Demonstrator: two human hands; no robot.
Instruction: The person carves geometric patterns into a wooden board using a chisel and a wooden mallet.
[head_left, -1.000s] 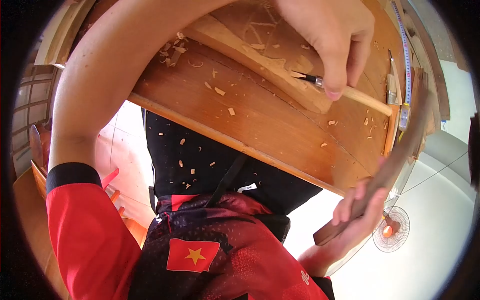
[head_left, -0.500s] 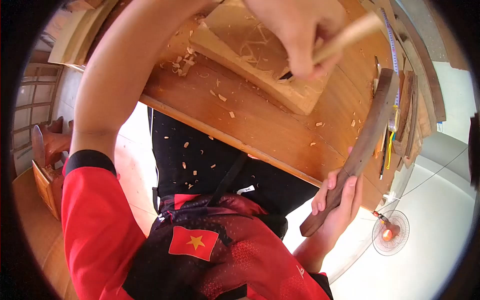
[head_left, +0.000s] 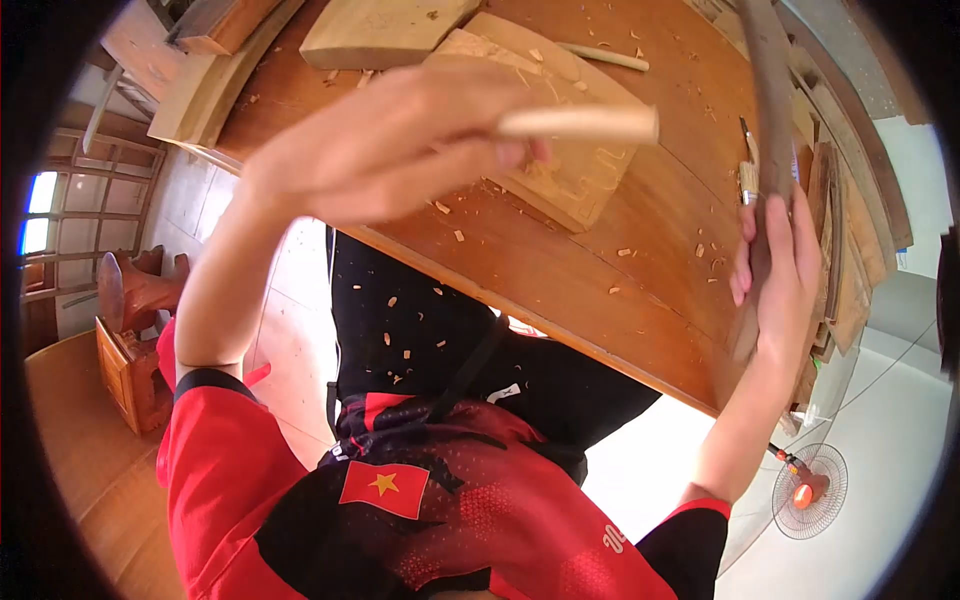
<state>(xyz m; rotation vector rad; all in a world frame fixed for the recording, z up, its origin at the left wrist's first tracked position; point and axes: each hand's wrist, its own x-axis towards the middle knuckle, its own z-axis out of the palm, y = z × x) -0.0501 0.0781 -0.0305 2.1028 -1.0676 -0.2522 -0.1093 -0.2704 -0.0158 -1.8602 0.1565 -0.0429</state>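
Note:
My left hand (head_left: 390, 150), blurred by motion, is closed around a tool with a pale wooden handle (head_left: 590, 124); the tool's blade is hidden. It is raised over a flat wooden board (head_left: 590, 185) with carved lines on its face. At the right, my right hand (head_left: 785, 260) is wrapped round a long dark wooden bar (head_left: 772, 120), held upright beside the table's right edge. Small wood shavings (head_left: 458, 236) are scattered around the board and on my dark apron (head_left: 400, 290).
A thick wooden block (head_left: 385, 30) and a thin wooden stick (head_left: 605, 57) lie behind the board on the table (head_left: 560, 300). A brush (head_left: 749, 180) and stacked wood strips (head_left: 845, 220) are at the right. A fan (head_left: 808, 490) stands lower right.
My left hand and its tool have come away from the board's edge and moved left. My right hand has moved up and right with the dark bar. The view has shifted, showing more of the board.

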